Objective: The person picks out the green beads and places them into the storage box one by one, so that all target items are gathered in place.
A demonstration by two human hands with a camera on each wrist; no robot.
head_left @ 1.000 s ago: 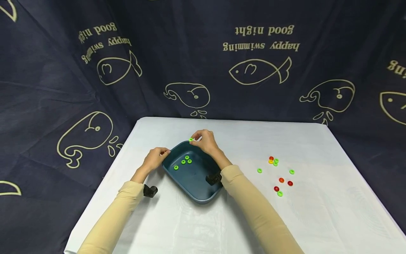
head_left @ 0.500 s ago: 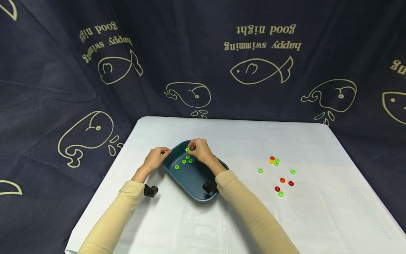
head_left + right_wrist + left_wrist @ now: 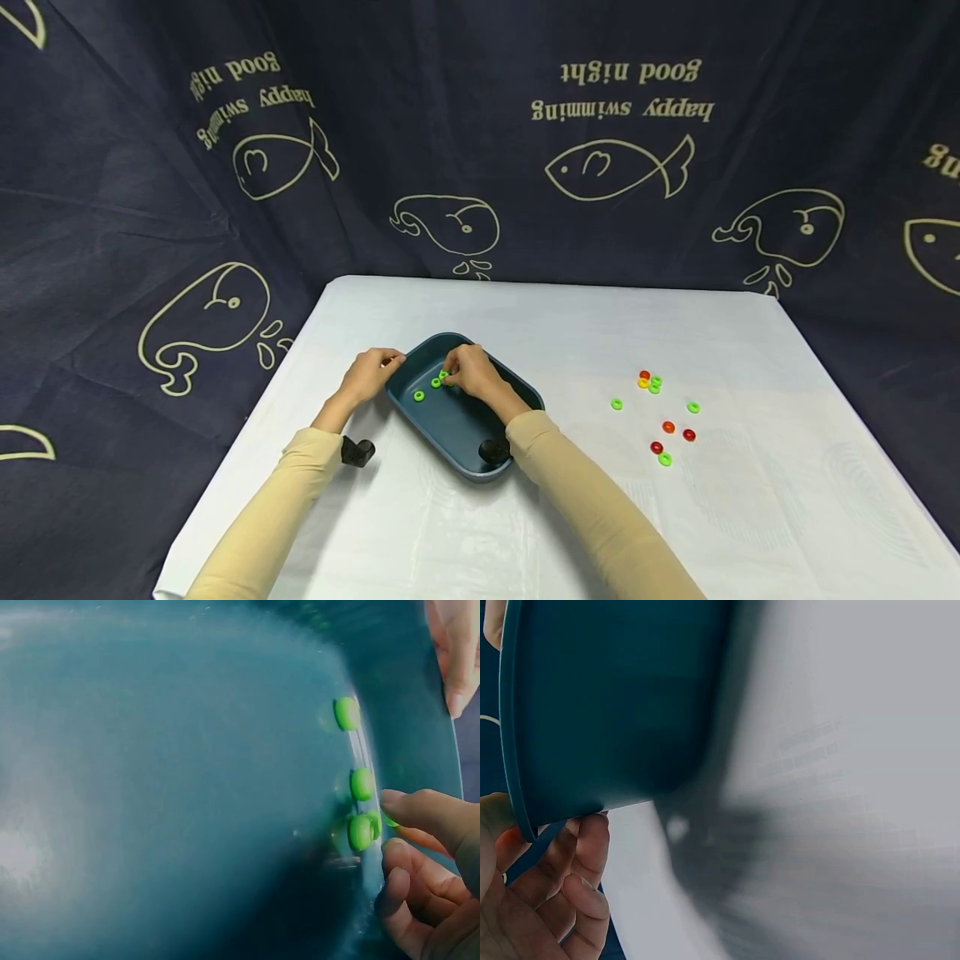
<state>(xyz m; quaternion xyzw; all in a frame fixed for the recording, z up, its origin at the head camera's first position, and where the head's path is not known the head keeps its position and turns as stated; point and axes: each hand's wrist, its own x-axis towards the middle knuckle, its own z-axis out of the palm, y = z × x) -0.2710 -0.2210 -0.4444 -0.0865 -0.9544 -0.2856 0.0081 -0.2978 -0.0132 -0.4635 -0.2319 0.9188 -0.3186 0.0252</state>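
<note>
The dark teal tray (image 3: 457,425) sits at an angle on the white table. At its far-left corner my left hand (image 3: 365,376) grips the rim (image 3: 510,750), thumb on one side and fingers curled beneath. Down inside the tray, my right hand (image 3: 474,372) pinches a small bright-green ring (image 3: 391,821) between thumb and finger, mostly covered by the fingertips. Several similar green rings (image 3: 361,784) lie in a row on the tray floor along the end wall. One of them, a green ring (image 3: 419,396), lies apart from the others toward the left.
To the right of the tray, several loose rings are scattered on the table (image 3: 750,500): green (image 3: 617,404), red (image 3: 689,435), orange (image 3: 668,427) and yellow (image 3: 643,383). A dark fish-patterned cloth (image 3: 480,108) hangs behind the table.
My right hand has come from above the tray's far rim down into the tray with the pinched green ring, close to the other rings. My left hand stays on the rim.
</note>
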